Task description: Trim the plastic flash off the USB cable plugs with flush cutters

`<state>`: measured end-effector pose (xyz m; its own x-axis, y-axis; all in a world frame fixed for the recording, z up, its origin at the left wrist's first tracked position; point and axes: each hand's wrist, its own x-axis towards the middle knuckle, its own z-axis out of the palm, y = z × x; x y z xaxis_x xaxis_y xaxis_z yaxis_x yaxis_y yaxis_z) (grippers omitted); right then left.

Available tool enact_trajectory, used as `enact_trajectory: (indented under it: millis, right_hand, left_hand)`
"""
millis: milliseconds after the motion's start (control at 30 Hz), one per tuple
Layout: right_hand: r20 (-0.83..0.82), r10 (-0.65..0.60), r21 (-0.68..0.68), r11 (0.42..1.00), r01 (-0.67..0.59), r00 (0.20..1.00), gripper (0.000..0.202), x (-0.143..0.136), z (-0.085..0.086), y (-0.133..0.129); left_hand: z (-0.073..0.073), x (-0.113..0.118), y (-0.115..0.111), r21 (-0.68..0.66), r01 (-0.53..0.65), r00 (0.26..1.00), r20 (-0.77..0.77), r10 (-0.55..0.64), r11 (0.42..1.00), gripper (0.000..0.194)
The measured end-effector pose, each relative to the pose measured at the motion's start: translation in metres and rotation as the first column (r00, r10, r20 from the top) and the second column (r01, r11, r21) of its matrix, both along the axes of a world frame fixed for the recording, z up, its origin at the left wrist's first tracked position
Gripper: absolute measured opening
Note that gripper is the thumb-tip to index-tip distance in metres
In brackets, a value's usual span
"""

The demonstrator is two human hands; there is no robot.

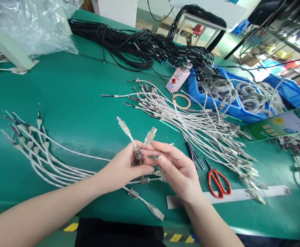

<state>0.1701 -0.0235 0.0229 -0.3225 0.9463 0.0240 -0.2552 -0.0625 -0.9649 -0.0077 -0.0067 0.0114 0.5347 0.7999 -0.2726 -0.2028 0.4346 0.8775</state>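
Across the green table [75,85], white cables [188,121] are lying bunched while the left hand's grip [121,168] is clamping one cable [132,139] just above it, seemingly to steady its plug [124,127], though whether the right hand's grip [183,171] is pinching isn't clear

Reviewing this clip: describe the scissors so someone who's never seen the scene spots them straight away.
On the green table, look right of the person's right hand to a flat metal strip. The scissors lie with their handles partly over it, dark tips pointing away from the person. Bright red loops set them apart from the pale cables alongside.
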Motion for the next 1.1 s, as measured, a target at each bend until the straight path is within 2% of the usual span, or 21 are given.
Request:
enact_trajectory:
  millis: [33,100,167,200,267,333,400,467,567,633,667,700,733,767,800,833,867,933,1033,1100]
  right_hand:
    - [0.045,-0.017,0.040,0.999,0.015,0.999,0.027,0.002,0.001,0.001]
    - [0.197,-0.137,0.173,0.980,0.103,0.971,0.021,0.008,0.004,0.004]
    - [0.408,-0.256,0.324,0.938,0.124,0.876,0.015,0.013,0.005,0.008]
    - [0.512,-0.269,0.376,0.924,0.069,0.816,0.013,0.015,0.005,0.010]
    - [0.691,-0.214,0.414,0.900,-0.135,0.690,0.016,0.015,0.003,0.011]
    - [0.820,-0.143,0.387,0.852,-0.353,0.554,0.036,0.011,0.000,0.009]
    - [0.904,-0.120,0.333,0.800,-0.499,0.410,0.068,0.006,-0.005,0.005]
    - [0.950,-0.112,0.267,0.779,-0.568,0.292,0.086,0.001,-0.009,0.001]
    - [0.977,-0.093,0.194,0.762,-0.618,0.193,0.091,0.000,-0.011,-0.004]
    - [0.982,-0.100,0.182,0.746,-0.641,0.162,0.090,0.001,-0.010,-0.007]
    - [0.981,-0.112,0.187,0.738,-0.648,0.156,0.090,0.002,-0.009,-0.008]
    - [0.979,-0.127,0.200,0.732,-0.652,0.157,0.090,0.004,-0.008,-0.010]
    - [0.976,-0.142,0.216,0.728,-0.651,0.165,0.088,0.005,-0.007,-0.010]
    - [0.972,-0.154,0.233,0.729,-0.644,0.177,0.082,0.007,-0.005,-0.011]
    - [0.967,-0.165,0.253,0.737,-0.627,0.196,0.072,0.010,-0.004,-0.010]
    - [0.958,-0.181,0.281,0.751,-0.597,0.223,0.057,0.012,-0.002,-0.009]
    - [0.945,-0.203,0.315,0.771,-0.553,0.256,0.042,0.015,0.001,-0.006]
    - [0.904,-0.273,0.401,0.808,-0.431,0.330,0.025,0.020,0.005,0.000]
    - [0.850,-0.349,0.472,0.836,-0.280,0.394,0.022,0.026,0.014,0.007]
    - [0.867,-0.295,0.426,0.857,-0.289,0.401,0.018,0.027,0.020,0.006]
  left_hand:
    - [-0.002,0.000,0.000,0.024,-0.015,0.998,-0.056,0.017,1.000,0.032]
    - [-0.002,0.000,0.002,0.071,-0.040,0.986,-0.160,0.051,0.997,0.020]
    - [0.000,-0.002,0.006,0.124,-0.065,0.968,-0.235,0.093,0.990,0.016]
    - [0.002,-0.004,0.009,0.150,-0.080,0.956,-0.269,0.118,0.985,0.017]
    - [0.005,-0.008,0.015,0.220,-0.105,0.921,-0.347,0.178,0.970,0.024]
    - [0.007,-0.013,0.022,0.317,-0.110,0.855,-0.453,0.253,0.942,0.038]
    - [0.005,-0.019,0.029,0.412,-0.088,0.749,-0.573,0.334,0.907,0.049]
    - [0.001,-0.025,0.037,0.511,-0.009,0.586,-0.694,0.419,0.860,0.058]
    - [-0.006,-0.032,0.044,0.636,0.191,0.308,-0.762,0.570,0.748,0.072]
    - [-0.007,-0.033,0.043,0.701,0.255,0.225,-0.713,0.664,0.666,0.068]
    - [-0.006,-0.032,0.041,0.740,0.261,0.229,-0.671,0.705,0.620,0.060]
    - [-0.005,-0.031,0.037,0.775,0.273,0.275,-0.631,0.726,0.570,0.051]
    - [-0.003,-0.028,0.033,0.800,0.292,0.356,-0.600,0.717,0.524,0.042]
    - [-0.001,-0.025,0.029,0.806,0.332,0.468,-0.591,0.657,0.489,0.037]
    - [0.000,-0.022,0.024,0.788,0.397,0.580,-0.613,0.536,0.471,0.037]
    - [0.001,-0.019,0.020,0.749,0.471,0.649,-0.652,0.391,0.467,0.041]
    - [0.001,-0.015,0.016,0.694,0.544,0.663,-0.700,0.265,0.471,0.047]
    - [0.000,-0.010,0.010,0.584,0.647,0.598,-0.788,0.149,0.489,0.062]
    - [-0.003,-0.005,0.006,0.494,0.700,0.482,-0.860,0.169,0.516,0.073]
    - [-0.002,-0.004,0.006,0.476,0.693,0.460,-0.870,0.177,0.542,0.070]
